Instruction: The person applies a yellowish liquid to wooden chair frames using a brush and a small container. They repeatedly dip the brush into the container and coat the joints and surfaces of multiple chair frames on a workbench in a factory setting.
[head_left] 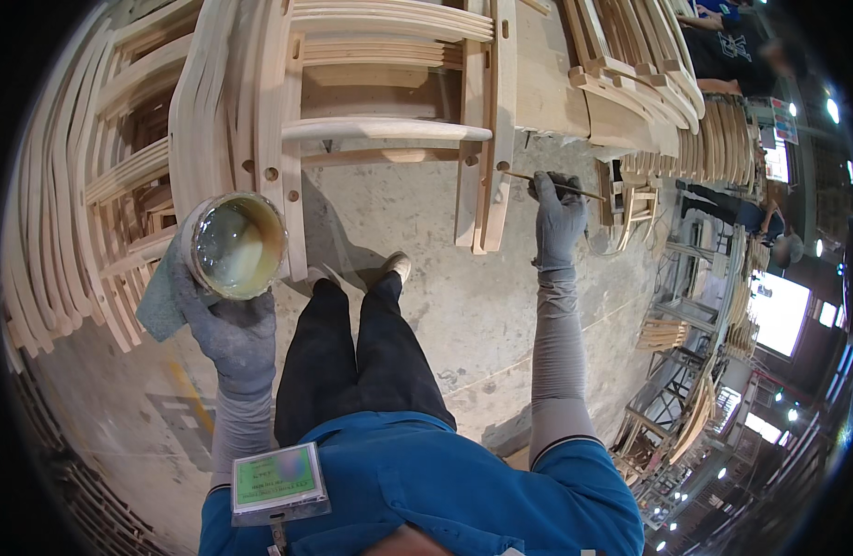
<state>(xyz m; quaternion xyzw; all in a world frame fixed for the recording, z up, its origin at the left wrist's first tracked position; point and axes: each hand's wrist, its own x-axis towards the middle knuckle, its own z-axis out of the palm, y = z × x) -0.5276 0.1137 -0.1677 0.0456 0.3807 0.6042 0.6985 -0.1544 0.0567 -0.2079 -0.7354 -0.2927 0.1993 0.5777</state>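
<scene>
L hand [234, 324], in a grey glove, is closed round a round clear jar [274, 243], approx. level w/ the lower ends of the frame legs & left of them; jar tilted so its mouth faces the cam. Inside: translucent, whitish-yellow fluid [234, 252], prob. glue, can't confirm. Grey-green cloth [161, 304] hangs at the jar's outer side, by the same hand.

R hand [558, 218], also gloved, grips a thin stick [589, 194], poss. a brush, pinched nr its middle. Its tip points left at the round hole [503, 167] nr the lower end of the R leg [494, 208] of a pale wooden chair frame; can't tell if tip's in the hole or just beside it.

Frame lies w/ its legs toward the person, past the near edge of a tan board [547, 88]. L leg [295, 218] has holes nr its end too; rounded rung [385, 130] runs btw the legs. More frames [56, 185] stand stacked at far left; curved wooden parts [635, 97] are piled over the board's right edge. Concrete floor [473, 315] below. Badge [278, 484] on the person's blue shirt [399, 491]. Co-worker [751, 216] in bkgd, well apart, right side.
</scene>
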